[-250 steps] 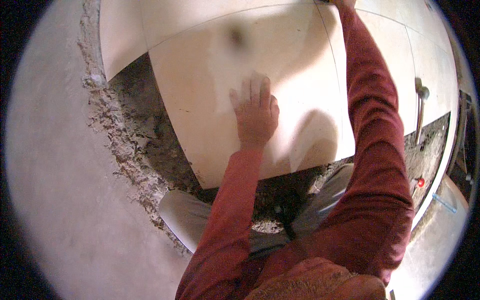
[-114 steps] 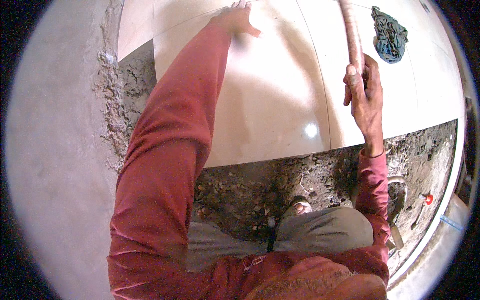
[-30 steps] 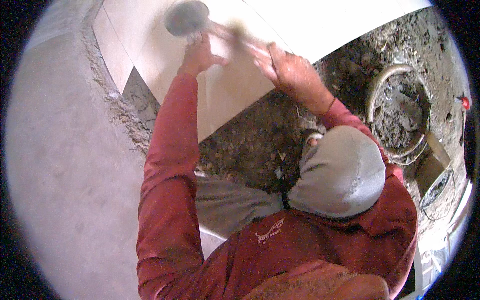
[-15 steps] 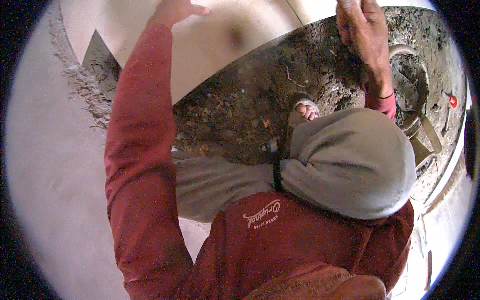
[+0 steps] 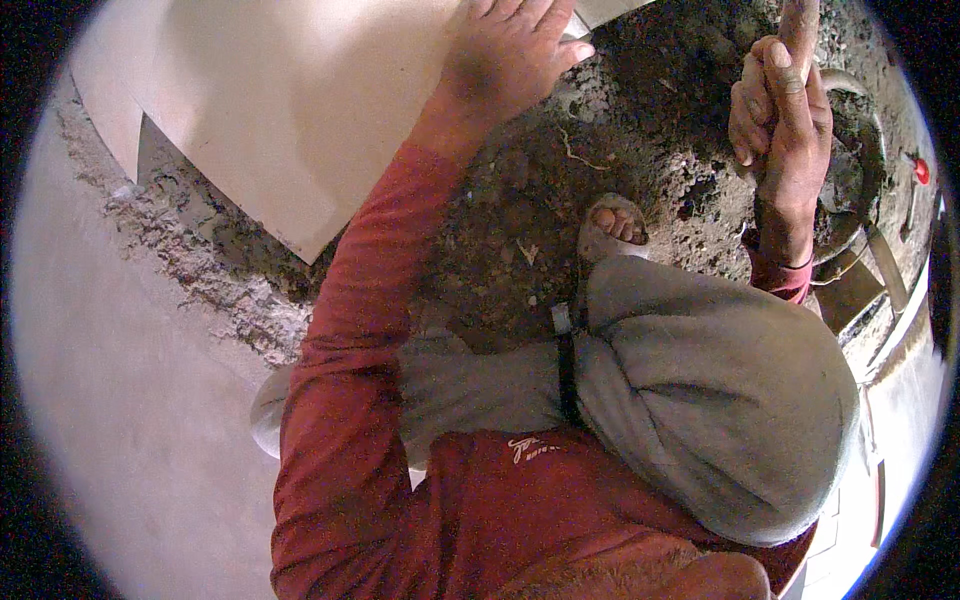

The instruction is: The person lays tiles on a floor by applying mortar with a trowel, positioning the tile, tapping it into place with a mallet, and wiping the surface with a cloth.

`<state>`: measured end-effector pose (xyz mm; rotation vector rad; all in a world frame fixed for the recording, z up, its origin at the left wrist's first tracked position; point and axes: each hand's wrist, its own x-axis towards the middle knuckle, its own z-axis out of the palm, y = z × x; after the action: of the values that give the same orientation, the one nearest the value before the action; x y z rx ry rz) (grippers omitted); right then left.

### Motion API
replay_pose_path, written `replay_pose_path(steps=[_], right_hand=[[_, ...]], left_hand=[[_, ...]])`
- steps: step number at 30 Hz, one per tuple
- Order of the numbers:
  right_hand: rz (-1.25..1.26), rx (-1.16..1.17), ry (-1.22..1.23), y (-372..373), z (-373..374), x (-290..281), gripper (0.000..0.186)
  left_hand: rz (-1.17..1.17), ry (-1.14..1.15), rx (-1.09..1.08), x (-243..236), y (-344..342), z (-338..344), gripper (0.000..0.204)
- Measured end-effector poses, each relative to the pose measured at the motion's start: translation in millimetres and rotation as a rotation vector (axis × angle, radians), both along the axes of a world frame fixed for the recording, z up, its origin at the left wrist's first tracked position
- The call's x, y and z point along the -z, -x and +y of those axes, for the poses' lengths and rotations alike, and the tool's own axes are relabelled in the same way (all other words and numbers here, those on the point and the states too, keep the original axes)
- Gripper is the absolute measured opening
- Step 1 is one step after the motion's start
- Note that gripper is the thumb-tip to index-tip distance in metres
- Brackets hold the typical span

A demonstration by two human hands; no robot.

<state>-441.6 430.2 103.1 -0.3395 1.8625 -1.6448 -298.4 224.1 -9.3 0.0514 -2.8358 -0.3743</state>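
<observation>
My left hand [image 5: 515,55] lies with fingers spread at the edge of a large beige tile [image 5: 300,120], its thumb stretched to the right. Its fingertips are cut off by the top of the view. Below the tile's near corner, rough dark soil or mortar [image 5: 490,250] lies exposed. On the right, my right hand [image 5: 785,130] is closed round a brown wooden handle [image 5: 799,35] that points upward. Whatever the handle belongs to is out of view.
A round pan [image 5: 870,150] with a thick rim stands right of my right hand. Beside it is a trowel-like tool [image 5: 855,295], and farther right a red-handled tool [image 5: 920,172]. My foot [image 5: 615,222] rests on the rough ground. Smooth pale floor [image 5: 150,380] extends at left.
My left hand has moved right across the tile to its edge. My right hand has come lower and slightly right, bringing the wooden handle into view. The view has also shifted.
</observation>
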Motion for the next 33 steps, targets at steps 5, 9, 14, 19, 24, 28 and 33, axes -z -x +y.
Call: replay_pose_path(steps=[5, 9, 14, 19, 24, 28, 33], right_hand=[[-0.003, -0.059, -0.015, -2.1, -18.1, -4.2, 0.027], [0.006, -0.111, -0.12, -2.2, -18.5, 0.8, 0.029], [0.199, -0.196, -0.219, -8.5, 3.2, 5.0, 0.039], [0.261, -0.349, -0.452, -39.5, 25.8, 19.0, 0.038], [0.429, -0.599, -0.648, -74.8, 25.2, 52.9, 0.034], [0.518, -0.664, -0.477, -84.2, 7.5, 57.1, 0.039], [0.669, -0.688, -0.526, -77.3, -19.2, 36.2, 0.038]], left_hand=[[-0.052, -0.078, -0.071, -12.1, 17.9, 16.2, 0.083], [0.042, 0.448, -0.164, -0.3, 13.0, 28.7, 0.09], [-0.26, -0.226, -0.119, -8.3, -43.6, 8.1, 0.104], [-0.205, -0.158, -0.356, -22.9, -126.3, -45.2, 0.096], [-0.414, 0.039, -0.447, 1.8, -149.4, -64.5, 0.094], [-0.535, 0.03, -0.469, 7.0, -148.3, -68.0, 0.095], [-0.468, -0.011, -0.456, 3.3, -145.6, -66.8, 0.097]])
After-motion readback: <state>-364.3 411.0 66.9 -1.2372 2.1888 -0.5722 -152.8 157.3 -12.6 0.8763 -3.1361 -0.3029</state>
